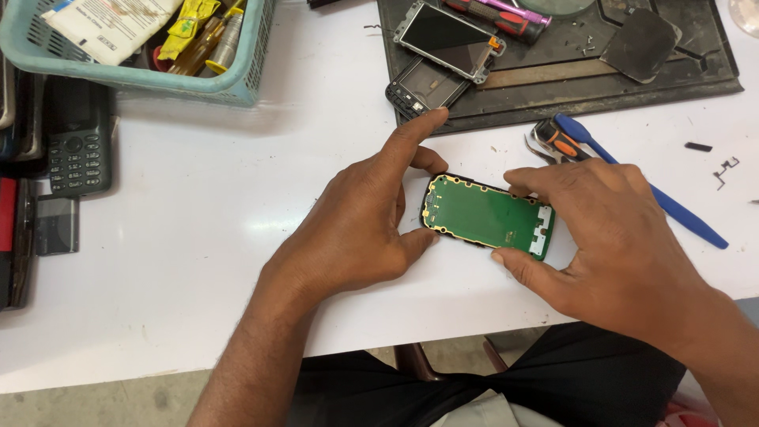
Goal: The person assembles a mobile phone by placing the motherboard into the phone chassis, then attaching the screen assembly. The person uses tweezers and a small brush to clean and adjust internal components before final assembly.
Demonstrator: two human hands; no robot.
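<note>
A green circuit board (pixel 484 213) in a thin black phone frame lies flat on the white table (pixel 198 261). My left hand (pixel 360 225) grips its left end between thumb and curled fingers, with the index finger stretched up toward the dark mat. At the board's right end, my right hand (pixel 613 237) pinches it with the thumb at the lower edge and the fingers over the top edge.
A dark work mat (pixel 553 79) at the back holds a phone screen module (pixel 447 39), a keypad frame, screwdrivers and a metal plate. A blue pry tool (pixel 672 207) and tweezers lie right. A teal basket (pixel 142 47) and old black phones (pixel 77 138) stand left.
</note>
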